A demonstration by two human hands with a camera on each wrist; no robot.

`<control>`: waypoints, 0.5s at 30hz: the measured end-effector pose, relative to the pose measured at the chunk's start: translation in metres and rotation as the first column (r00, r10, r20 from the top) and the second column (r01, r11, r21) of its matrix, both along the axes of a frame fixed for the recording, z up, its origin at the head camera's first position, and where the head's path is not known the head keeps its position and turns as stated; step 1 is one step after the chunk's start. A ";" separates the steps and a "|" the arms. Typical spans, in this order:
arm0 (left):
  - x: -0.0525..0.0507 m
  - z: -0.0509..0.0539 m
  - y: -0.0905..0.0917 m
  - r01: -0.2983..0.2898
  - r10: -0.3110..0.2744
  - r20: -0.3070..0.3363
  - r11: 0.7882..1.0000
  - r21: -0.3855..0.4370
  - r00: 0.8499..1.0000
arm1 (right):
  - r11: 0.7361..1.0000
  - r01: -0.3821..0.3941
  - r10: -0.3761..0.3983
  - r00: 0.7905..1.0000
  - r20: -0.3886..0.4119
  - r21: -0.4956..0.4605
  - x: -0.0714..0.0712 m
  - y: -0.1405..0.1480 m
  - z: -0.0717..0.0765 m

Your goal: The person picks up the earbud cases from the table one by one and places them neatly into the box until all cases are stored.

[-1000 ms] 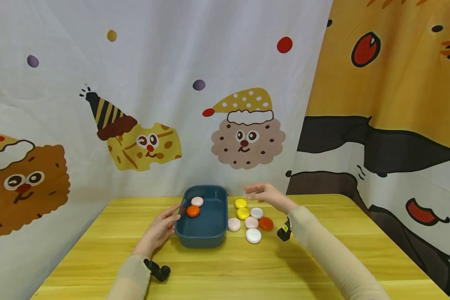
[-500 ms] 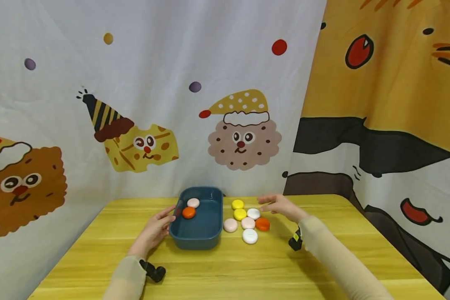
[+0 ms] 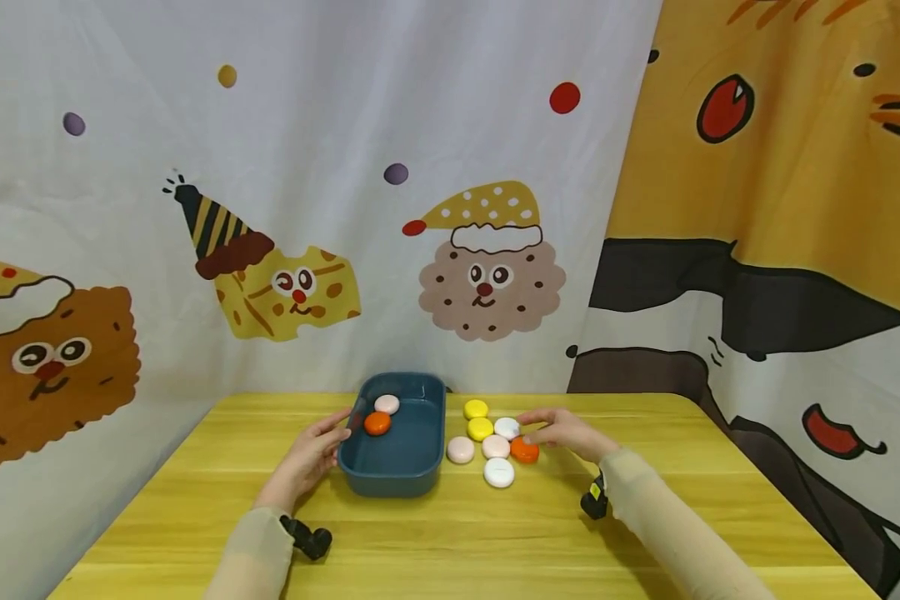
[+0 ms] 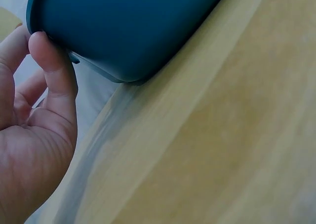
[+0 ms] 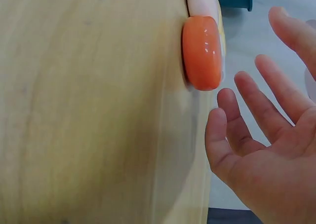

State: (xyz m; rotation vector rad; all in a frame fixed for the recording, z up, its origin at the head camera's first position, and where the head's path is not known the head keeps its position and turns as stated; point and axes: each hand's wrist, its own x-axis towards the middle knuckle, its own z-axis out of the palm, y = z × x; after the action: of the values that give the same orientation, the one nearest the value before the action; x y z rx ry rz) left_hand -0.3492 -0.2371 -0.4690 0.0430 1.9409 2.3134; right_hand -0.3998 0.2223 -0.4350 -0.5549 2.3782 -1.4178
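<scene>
A blue rectangular tray (image 3: 390,485) holds a pale pink round disc (image 3: 387,404) and an orange disc (image 3: 377,423). My left hand (image 3: 307,457) touches the tray's left wall near the rim, with thumb and fingertips against it in the left wrist view. To the tray's right lies a loose group of glossy discs. My right hand (image 3: 566,433) hovers over its right side, fingers apart, close to another orange disc (image 5: 202,54) and a white disc (image 3: 507,428). Nothing sits between its thumb and fingers in the right wrist view.
Two yellow discs (image 3: 480,429), two pale pink discs (image 3: 461,450) and a nearer white disc (image 3: 498,472) make up the rest of the group. All stand on a wood-grain table (image 3: 420,542). A printed cartoon curtain (image 3: 330,125) hangs behind.
My right hand has moved right and down, from above the yellow discs to beside the loose orange disc. My left hand stays at the tray; the discs lie as before.
</scene>
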 end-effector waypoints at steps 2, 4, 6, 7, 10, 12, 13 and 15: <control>-0.001 0.000 0.000 -0.006 0.006 0.005 1.000 0.003 1.000 | 1.000 0.002 -0.002 1.000 0.011 -0.012 0.001 0.000 -0.002; -0.001 -0.002 0.000 -0.014 0.014 0.015 1.000 0.004 1.000 | 1.000 0.000 0.001 1.000 0.023 -0.024 0.002 -0.001 -0.004; 0.000 -0.004 0.000 -0.022 0.022 0.017 1.000 0.002 1.000 | 1.000 -0.002 0.003 0.999 0.037 -0.027 0.003 -0.001 -0.007; 0.000 -0.005 0.000 -0.026 0.026 0.017 1.000 0.000 1.000 | 1.000 -0.005 0.006 0.999 0.043 -0.029 0.004 -0.001 -0.008; 0.001 -0.006 -0.001 -0.025 0.025 0.020 1.000 -0.002 0.999 | 1.000 0.000 0.002 0.999 0.051 -0.024 0.004 -0.001 -0.012; 0.001 -0.005 -0.001 -0.025 0.026 0.024 1.000 -0.010 0.999 | 1.000 -0.002 0.003 0.999 0.046 -0.013 0.004 -0.001 -0.013; 0.000 -0.005 -0.001 -0.024 0.025 0.026 1.000 -0.011 0.999 | 1.000 -0.002 0.003 0.999 0.043 -0.008 0.003 -0.001 -0.014; -0.001 -0.003 -0.001 -0.023 0.024 0.027 1.000 -0.007 0.999 | 1.000 0.001 -0.001 0.999 0.036 0.003 0.001 0.000 -0.014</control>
State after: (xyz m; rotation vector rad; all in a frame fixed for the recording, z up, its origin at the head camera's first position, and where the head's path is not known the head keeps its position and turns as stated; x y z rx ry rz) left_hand -0.3503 -0.2377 -0.4717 -0.0124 1.9463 2.3095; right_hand -0.3990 0.2222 -0.4486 -0.5233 2.3526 -1.4118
